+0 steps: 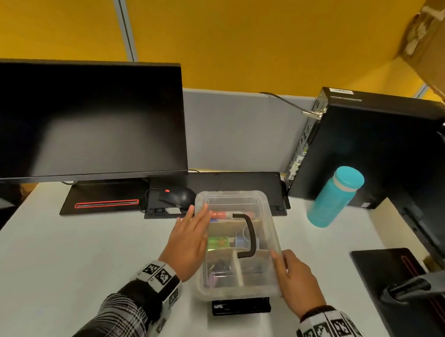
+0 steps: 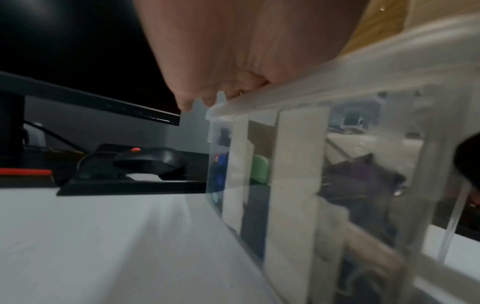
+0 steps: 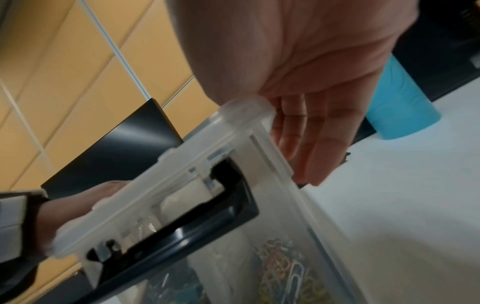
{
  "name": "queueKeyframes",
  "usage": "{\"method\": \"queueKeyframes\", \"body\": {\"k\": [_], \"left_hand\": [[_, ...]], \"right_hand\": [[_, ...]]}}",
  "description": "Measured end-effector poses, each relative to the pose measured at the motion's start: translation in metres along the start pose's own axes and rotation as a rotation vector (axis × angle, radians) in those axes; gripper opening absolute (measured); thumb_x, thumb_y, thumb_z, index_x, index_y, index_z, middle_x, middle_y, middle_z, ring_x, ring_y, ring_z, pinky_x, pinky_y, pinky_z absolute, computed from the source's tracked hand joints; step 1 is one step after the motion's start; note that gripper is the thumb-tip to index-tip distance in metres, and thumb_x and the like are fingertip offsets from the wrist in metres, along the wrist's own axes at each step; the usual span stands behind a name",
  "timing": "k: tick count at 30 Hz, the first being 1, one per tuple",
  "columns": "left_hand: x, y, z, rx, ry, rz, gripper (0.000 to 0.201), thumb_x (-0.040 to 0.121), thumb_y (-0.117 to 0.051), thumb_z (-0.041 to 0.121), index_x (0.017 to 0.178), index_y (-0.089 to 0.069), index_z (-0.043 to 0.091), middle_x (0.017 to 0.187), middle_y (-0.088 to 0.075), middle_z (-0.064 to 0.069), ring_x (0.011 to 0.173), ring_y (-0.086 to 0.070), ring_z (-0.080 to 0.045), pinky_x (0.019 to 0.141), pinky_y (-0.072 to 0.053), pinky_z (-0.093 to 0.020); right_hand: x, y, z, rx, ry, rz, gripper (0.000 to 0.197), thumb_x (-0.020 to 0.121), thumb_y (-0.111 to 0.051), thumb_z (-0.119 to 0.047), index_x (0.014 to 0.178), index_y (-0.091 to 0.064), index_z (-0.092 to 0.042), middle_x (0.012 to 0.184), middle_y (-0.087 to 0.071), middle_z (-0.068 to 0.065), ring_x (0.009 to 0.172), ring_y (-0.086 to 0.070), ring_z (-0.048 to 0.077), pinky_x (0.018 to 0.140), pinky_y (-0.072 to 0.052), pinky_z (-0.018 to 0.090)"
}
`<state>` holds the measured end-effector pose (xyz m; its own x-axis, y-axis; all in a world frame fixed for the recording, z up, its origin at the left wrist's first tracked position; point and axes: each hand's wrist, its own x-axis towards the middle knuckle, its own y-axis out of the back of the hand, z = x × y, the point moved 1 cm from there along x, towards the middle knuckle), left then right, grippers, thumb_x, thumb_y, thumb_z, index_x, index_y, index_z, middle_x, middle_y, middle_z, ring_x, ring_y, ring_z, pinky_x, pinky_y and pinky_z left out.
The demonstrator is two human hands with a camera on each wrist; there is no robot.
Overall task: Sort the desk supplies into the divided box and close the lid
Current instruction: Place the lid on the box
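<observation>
A clear divided box (image 1: pixel 272 284) stands on the white desk (image 1: pixel 68 247) with its clear lid (image 1: pixel 229 196) on top and a black handle (image 1: pixel 249 235) lying across the lid. Through the plastic I see markers (image 1: pixel 220 214) in the far compartment, a green item (image 1: pixel 218 242) in the middle, dark binder clips (image 1: pixel 219 267) at the near left and coloured paper clips (image 3: pixel 283 265). My left hand (image 1: pixel 191 234) lies flat on the lid's left edge, fingers straight. My right hand (image 1: pixel 295 276) rests with straight fingers against the lid's right rim (image 3: pixel 233 127).
A black monitor (image 1: pixel 77 121) stands at the back left, with a black mouse (image 1: pixel 178 195) just behind the box. A teal bottle (image 1: pixel 333 196) and a black computer tower (image 1: pixel 371 146) are at the back right. A second monitor's stand (image 1: pixel 408 300) is at the right. A small black object (image 1: pixel 241 306) lies at the box's near end.
</observation>
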<state>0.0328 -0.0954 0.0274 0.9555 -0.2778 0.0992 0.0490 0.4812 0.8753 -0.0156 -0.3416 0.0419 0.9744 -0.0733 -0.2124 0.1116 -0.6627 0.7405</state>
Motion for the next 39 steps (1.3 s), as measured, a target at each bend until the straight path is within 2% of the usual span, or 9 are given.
{"method": "queueKeyframes", "body": {"k": [6,9,12,18,22,26,30,34,39], "left_hand": [[-0.028,0.038,-0.005,0.222,-0.180,-0.084,0.063,0.091,-0.030,0.065,0.147,-0.010,0.043,0.148,-0.016,0.026,0.144,0.005,-0.003,0.118,0.008,-0.030],[-0.047,0.046,-0.009,0.259,-0.239,-0.133,0.083,0.079,-0.041,0.078,0.147,-0.019,0.036,0.146,-0.027,0.018,0.136,-0.021,-0.003,0.111,-0.019,-0.023],[-0.057,0.040,-0.017,0.387,-0.249,-0.076,0.080,0.078,-0.037,0.080,0.138,-0.044,0.027,0.119,-0.051,0.009,0.106,-0.046,-0.007,0.091,-0.045,-0.023],[-0.048,0.030,-0.002,0.499,-0.140,0.056,0.074,0.075,-0.031,0.086,0.109,-0.058,0.027,0.099,-0.058,0.007,0.083,-0.053,-0.015,0.071,-0.050,-0.030],[-0.030,0.022,0.022,0.564,-0.050,0.073,0.074,0.075,-0.029,0.085,0.101,-0.056,0.021,0.096,-0.057,0.002,0.079,-0.051,-0.018,0.071,-0.048,-0.033],[-0.013,0.012,0.037,0.568,-0.002,-0.007,0.077,0.075,-0.024,0.084,0.113,-0.046,0.021,0.112,-0.051,-0.001,0.096,-0.048,-0.021,0.087,-0.044,-0.037],[-0.015,0.015,0.017,0.356,0.107,0.125,0.075,0.076,-0.023,0.087,0.118,-0.047,0.029,0.119,-0.048,0.006,0.106,-0.046,-0.016,0.093,-0.041,-0.034],[-0.027,0.015,-0.010,-0.009,0.346,0.267,0.081,0.076,-0.047,0.074,0.137,-0.031,0.024,0.141,-0.036,0.000,0.126,-0.040,-0.019,0.102,-0.040,-0.039],[-0.024,0.008,-0.013,-0.606,0.638,0.153,0.106,0.071,-0.066,0.056,0.148,0.000,0.026,0.152,-0.028,-0.006,0.129,-0.044,-0.029,0.100,-0.045,-0.046]], "right_hand": [[0.019,0.017,0.011,-0.063,0.006,0.041,0.040,0.088,-0.038,-0.062,0.082,-0.052,-0.025,0.072,-0.061,-0.005,0.069,-0.058,0.016,0.068,-0.049,0.034],[0.036,0.029,0.009,-0.118,-0.087,0.008,0.051,0.078,-0.042,-0.074,0.090,-0.053,-0.025,0.082,-0.062,-0.004,0.075,-0.058,0.016,0.068,-0.046,0.032],[0.050,0.034,0.003,-0.149,-0.102,-0.019,0.060,0.079,-0.037,-0.076,0.105,-0.053,-0.024,0.097,-0.063,-0.001,0.088,-0.059,0.021,0.080,-0.047,0.035],[0.053,0.028,-0.001,0.134,-0.121,-0.147,0.075,0.079,-0.042,-0.072,0.132,-0.040,-0.020,0.130,-0.055,0.006,0.107,-0.058,0.024,0.097,-0.047,0.046],[0.052,0.010,-0.021,0.204,-0.064,-0.187,0.081,0.082,-0.052,-0.063,0.143,-0.025,-0.018,0.145,-0.036,0.009,0.123,-0.046,0.025,0.104,-0.038,0.039],[0.069,-0.007,-0.030,0.063,-0.122,-0.010,0.101,0.071,-0.056,-0.072,0.146,-0.017,-0.017,0.146,-0.031,0.013,0.127,-0.041,0.033,0.104,-0.038,0.049],[0.066,-0.003,-0.032,-0.168,-0.001,0.232,0.094,0.075,-0.053,-0.070,0.145,-0.022,-0.015,0.139,-0.039,0.014,0.123,-0.041,0.030,0.101,-0.040,0.041],[0.063,-0.007,-0.028,-0.220,0.184,0.358,0.066,0.086,-0.053,-0.052,0.139,-0.036,-0.016,0.130,-0.045,0.012,0.114,-0.044,0.025,0.096,-0.041,0.035],[0.068,-0.006,-0.030,-0.199,0.195,0.339,0.079,0.085,-0.055,-0.051,0.147,-0.021,-0.016,0.132,-0.039,0.013,0.115,-0.045,0.025,0.096,-0.043,0.035]]}}
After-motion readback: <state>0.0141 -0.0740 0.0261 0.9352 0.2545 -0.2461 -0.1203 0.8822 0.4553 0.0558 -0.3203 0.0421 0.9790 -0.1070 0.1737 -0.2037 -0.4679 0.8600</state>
